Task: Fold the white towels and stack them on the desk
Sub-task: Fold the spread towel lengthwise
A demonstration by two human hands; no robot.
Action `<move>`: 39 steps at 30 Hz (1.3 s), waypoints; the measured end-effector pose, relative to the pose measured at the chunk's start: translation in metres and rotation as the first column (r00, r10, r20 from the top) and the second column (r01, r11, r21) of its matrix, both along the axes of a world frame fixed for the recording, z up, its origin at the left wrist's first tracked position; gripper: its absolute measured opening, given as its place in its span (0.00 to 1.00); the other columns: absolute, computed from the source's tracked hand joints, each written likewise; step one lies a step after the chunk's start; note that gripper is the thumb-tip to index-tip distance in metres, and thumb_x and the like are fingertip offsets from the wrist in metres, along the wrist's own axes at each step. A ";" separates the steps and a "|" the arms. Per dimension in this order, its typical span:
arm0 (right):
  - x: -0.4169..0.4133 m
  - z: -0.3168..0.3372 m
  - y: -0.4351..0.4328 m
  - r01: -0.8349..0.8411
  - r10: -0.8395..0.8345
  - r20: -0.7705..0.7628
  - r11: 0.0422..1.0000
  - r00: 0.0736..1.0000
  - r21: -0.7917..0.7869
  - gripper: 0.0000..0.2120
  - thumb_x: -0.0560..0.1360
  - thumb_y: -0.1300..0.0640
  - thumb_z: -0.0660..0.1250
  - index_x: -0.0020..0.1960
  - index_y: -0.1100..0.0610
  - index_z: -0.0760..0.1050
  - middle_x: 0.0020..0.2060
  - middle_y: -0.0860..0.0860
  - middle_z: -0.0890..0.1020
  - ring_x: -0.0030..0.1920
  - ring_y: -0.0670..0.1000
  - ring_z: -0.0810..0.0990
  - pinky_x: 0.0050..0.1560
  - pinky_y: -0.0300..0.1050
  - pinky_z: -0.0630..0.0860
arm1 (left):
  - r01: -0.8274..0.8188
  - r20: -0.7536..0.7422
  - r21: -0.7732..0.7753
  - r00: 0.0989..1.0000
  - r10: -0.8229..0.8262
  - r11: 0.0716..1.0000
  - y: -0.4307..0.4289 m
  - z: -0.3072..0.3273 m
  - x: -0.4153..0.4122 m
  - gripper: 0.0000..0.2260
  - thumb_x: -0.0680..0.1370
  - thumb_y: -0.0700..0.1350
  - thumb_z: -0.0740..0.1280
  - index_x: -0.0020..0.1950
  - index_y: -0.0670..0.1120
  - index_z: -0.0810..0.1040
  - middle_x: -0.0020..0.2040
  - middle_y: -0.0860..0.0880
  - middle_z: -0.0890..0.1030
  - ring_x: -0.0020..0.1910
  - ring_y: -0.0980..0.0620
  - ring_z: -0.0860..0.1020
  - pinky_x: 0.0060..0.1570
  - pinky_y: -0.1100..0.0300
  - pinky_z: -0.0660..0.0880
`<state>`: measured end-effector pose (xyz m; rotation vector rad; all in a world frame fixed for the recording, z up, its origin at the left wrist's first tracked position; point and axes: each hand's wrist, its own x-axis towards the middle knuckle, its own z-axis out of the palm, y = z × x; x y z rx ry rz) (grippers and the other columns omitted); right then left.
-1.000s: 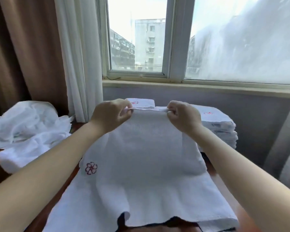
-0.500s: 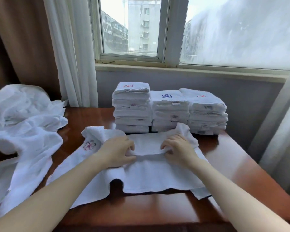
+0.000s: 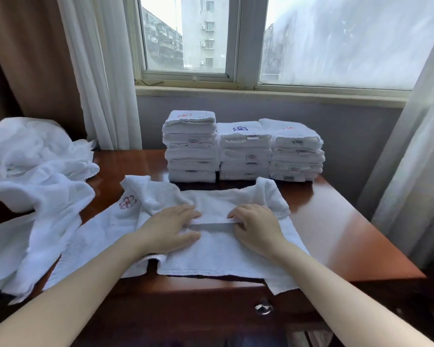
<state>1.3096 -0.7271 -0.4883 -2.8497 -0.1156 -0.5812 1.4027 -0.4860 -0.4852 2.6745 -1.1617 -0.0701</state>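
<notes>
A white towel [image 3: 211, 251] with a pink flower emblem lies spread and partly doubled over on the brown desk [image 3: 341, 229]. My left hand [image 3: 172, 227] rests flat on its folded edge, fingers spread. My right hand [image 3: 257, 227] presses on the same edge a little to the right, fingers curled onto the cloth. Three stacks of folded white towels [image 3: 243, 151] stand side by side at the back of the desk, under the window. A heap of unfolded white towels [image 3: 33, 181] lies at the left.
The desk's front edge has a drawer with a metal knob [image 3: 263, 308]. White curtains [image 3: 103, 71] hang at both sides of the window. The wall and sill stand right behind the stacks. Bare desk surface shows on the right side.
The towel was held up by its top edge a second ago; both hands have brought it down onto the desk, folding it over, and now press flat on it.
</notes>
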 end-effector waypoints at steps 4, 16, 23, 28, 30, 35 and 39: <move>-0.005 0.025 -0.007 -0.035 0.072 -0.092 0.934 0.993 0.355 0.12 0.73 0.53 0.67 0.56 0.46 0.81 0.50 0.39 0.82 0.52 0.40 0.78 0.50 0.42 0.75 | -0.084 0.010 0.066 0.996 0.084 0.994 -0.021 0.031 -0.005 0.25 0.76 0.70 0.55 0.62 0.56 0.75 0.63 0.58 0.74 0.59 0.57 0.73 0.60 0.52 0.73; -0.003 0.033 -0.106 0.275 -0.149 -0.232 0.513 0.961 0.813 0.26 0.73 0.73 0.58 0.69 0.59 0.70 0.61 0.58 0.78 0.55 0.53 0.77 0.45 0.39 0.76 | 0.053 -0.085 -0.298 0.993 -0.082 0.953 -0.165 0.045 -0.018 0.38 0.74 0.60 0.70 0.79 0.57 0.56 0.78 0.55 0.58 0.75 0.54 0.62 0.71 0.52 0.65; -0.001 0.013 -0.123 0.106 0.123 -0.229 0.619 0.966 0.778 0.30 0.62 0.66 0.66 0.64 0.52 0.75 0.53 0.50 0.85 0.55 0.45 0.82 0.47 0.34 0.75 | -0.063 -0.188 -0.301 0.982 0.006 0.952 -0.192 0.027 0.004 0.33 0.76 0.45 0.63 0.79 0.57 0.55 0.79 0.52 0.58 0.72 0.49 0.67 0.62 0.57 0.68; 0.001 0.014 -0.123 0.056 0.029 -0.090 0.577 0.996 0.815 0.12 0.74 0.70 0.66 0.52 0.57 0.80 0.41 0.52 0.85 0.40 0.46 0.82 0.42 0.40 0.78 | -0.133 -0.263 -0.363 0.964 0.036 0.922 -0.195 0.031 0.014 0.29 0.75 0.46 0.61 0.77 0.55 0.62 0.76 0.50 0.64 0.73 0.52 0.65 0.69 0.54 0.65; 0.001 0.024 -0.120 0.029 -0.001 -0.033 0.528 0.999 0.849 0.10 0.77 0.68 0.64 0.52 0.58 0.80 0.38 0.53 0.82 0.37 0.45 0.79 0.43 0.41 0.78 | -0.097 -0.247 -0.421 0.969 -0.011 0.902 -0.195 0.038 0.010 0.26 0.74 0.53 0.61 0.74 0.55 0.68 0.76 0.51 0.65 0.73 0.54 0.64 0.70 0.54 0.64; 0.001 0.065 -0.121 -0.071 -0.180 0.154 0.398 0.972 0.915 0.09 0.80 0.63 0.63 0.53 0.52 0.80 0.40 0.53 0.79 0.40 0.47 0.77 0.40 0.36 0.75 | 0.159 0.016 -0.509 0.984 -0.175 0.846 -0.198 0.066 -0.007 0.35 0.69 0.74 0.58 0.71 0.57 0.73 0.72 0.57 0.68 0.73 0.61 0.59 0.75 0.54 0.55; -0.004 0.101 -0.135 -0.134 -0.261 0.284 0.473 0.923 0.871 0.09 0.78 0.63 0.65 0.50 0.51 0.80 0.35 0.48 0.74 0.37 0.45 0.73 0.42 0.39 0.74 | 0.245 0.074 -0.522 0.967 -0.242 0.817 -0.215 0.092 -0.016 0.30 0.69 0.64 0.67 0.70 0.56 0.73 0.65 0.59 0.75 0.65 0.60 0.70 0.72 0.48 0.63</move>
